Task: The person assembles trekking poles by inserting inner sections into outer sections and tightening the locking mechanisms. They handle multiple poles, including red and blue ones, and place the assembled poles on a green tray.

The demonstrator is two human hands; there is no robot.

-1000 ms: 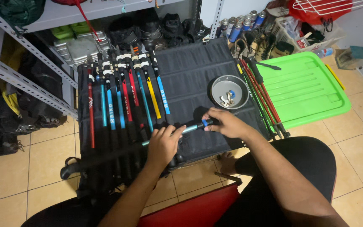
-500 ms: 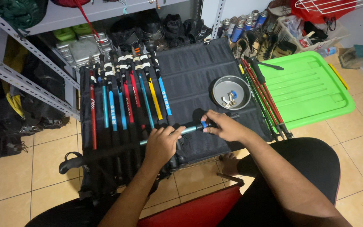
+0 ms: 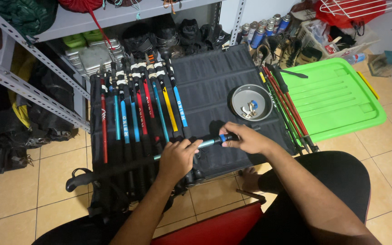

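A trekking pole (image 3: 128, 166) with a teal shaft lies crosswise over a dark cloth mat (image 3: 214, 86). My left hand (image 3: 178, 156) grips its shaft near the middle. At the blue collar near its right end, my right hand (image 3: 246, 138) holds the pole's black tip section. Its black handle (image 3: 75, 181) sticks out to the left over the floor.
Several trekking poles (image 3: 137, 113) in red, blue and yellow lie side by side on the mat's left half. A round metal dish (image 3: 252, 102) with small parts sits at the right. More poles (image 3: 286, 106) lie beside a green plastic lid (image 3: 336, 97). Metal shelving (image 3: 28, 86) stands at left.
Both hands stay on the pole with only a slight shift of grip; the view has drifted a little.
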